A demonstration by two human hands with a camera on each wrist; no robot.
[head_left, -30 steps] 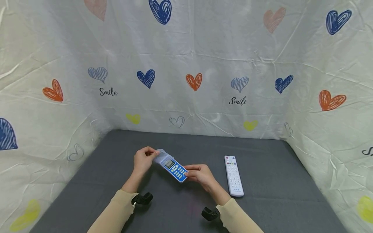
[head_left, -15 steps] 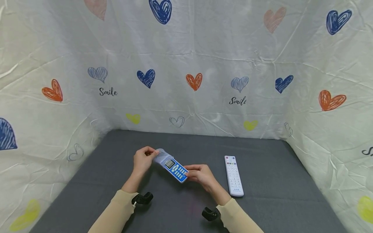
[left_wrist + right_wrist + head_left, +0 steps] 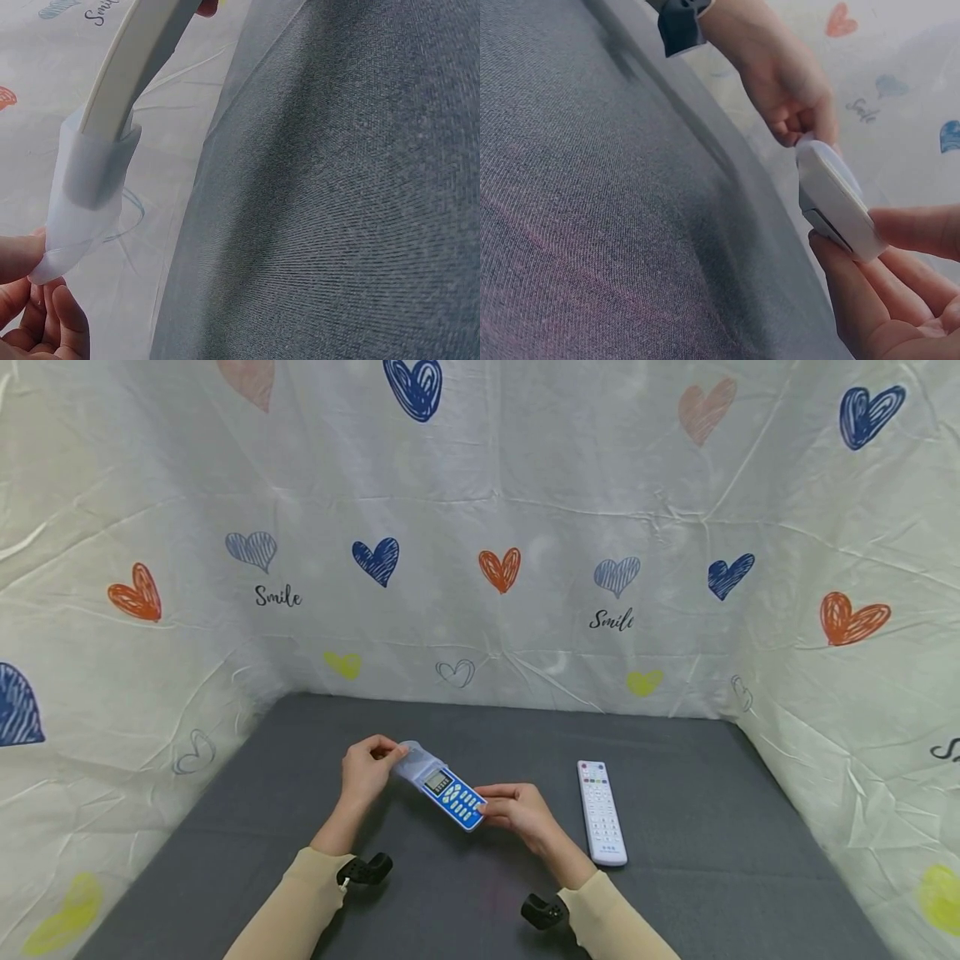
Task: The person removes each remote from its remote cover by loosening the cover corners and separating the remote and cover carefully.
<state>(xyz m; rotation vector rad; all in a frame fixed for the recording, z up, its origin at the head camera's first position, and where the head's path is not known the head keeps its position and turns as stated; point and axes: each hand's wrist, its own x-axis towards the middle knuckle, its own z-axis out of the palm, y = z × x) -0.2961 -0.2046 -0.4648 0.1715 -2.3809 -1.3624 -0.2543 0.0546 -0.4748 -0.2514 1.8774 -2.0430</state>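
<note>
A remote control (image 3: 456, 799) with a blue face, pale buttons and a small display is held tilted above the table between both hands. Over its far end sits a translucent sleeve (image 3: 91, 176), which covers only that part. My left hand (image 3: 365, 772) pinches the sleeve's closed tip between thumb and fingers. At the near end my right hand (image 3: 517, 815) grips the remote, thumb on one side and fingers on the other. In the right wrist view the remote's white back (image 3: 838, 202) shows, with a dark slot near the right fingers.
A white remote control (image 3: 602, 814) with many buttons lies on the dark grey tabletop (image 3: 697, 860), right of my right hand. Black wrist cameras (image 3: 543, 912) sit on both cuffs. A white cloth with printed hearts (image 3: 499, 570) hangs behind and at both sides.
Almost nothing differs. The left hand and the sleeve's tip have shifted very slightly up and left; the right hand keeps its hold on the remote control.
</note>
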